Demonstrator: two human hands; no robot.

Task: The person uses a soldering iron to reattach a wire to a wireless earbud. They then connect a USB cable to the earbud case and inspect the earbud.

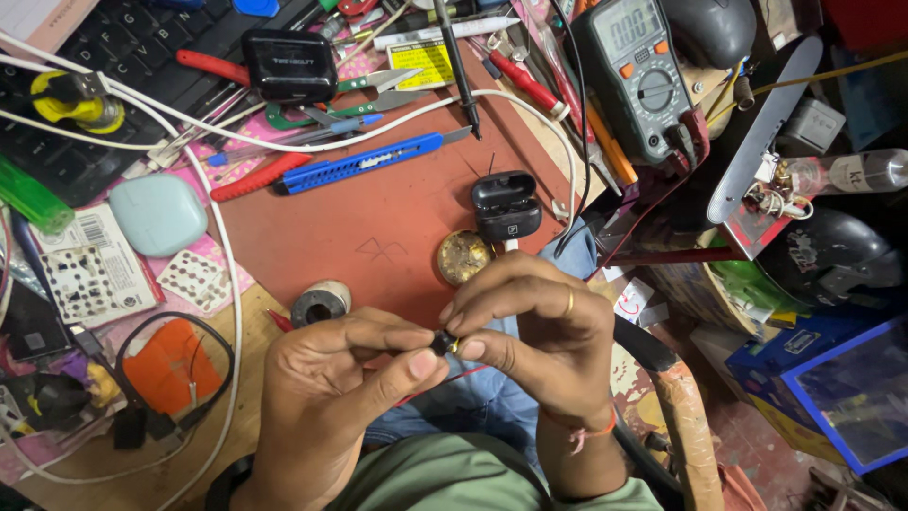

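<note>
Between the fingertips of both hands sits a small black earbud [442, 342], pinched low in the middle of the view, just above the person's lap and near the front edge of the workbench. The left hand [331, 378] closes thumb and forefinger on its left side, the thumb lying flat under it; the right hand [534, 317] curls over from the right, its thumb and forefinger tips pressed to the same piece, a gold ring [568, 303] on one finger and a pink thread [582, 431] round the wrist. How much of the earbud each hand bears cannot be told, since the fingers cover most of it. Just beyond the right hand lies a round tin of brownish paste [462, 256], and touching its far side an open black charging case [506, 205]. To the left of the tin, near the left hand, stands a small grey spool [320, 303]. All rest on a reddish mat [378, 222]. Farther off lie a blue utility knife [364, 163], a white cable [284, 144], a closed black case [288, 64] and, at far right, a multimeter [638, 76]. At far left sits a pale green case [158, 214].
</note>
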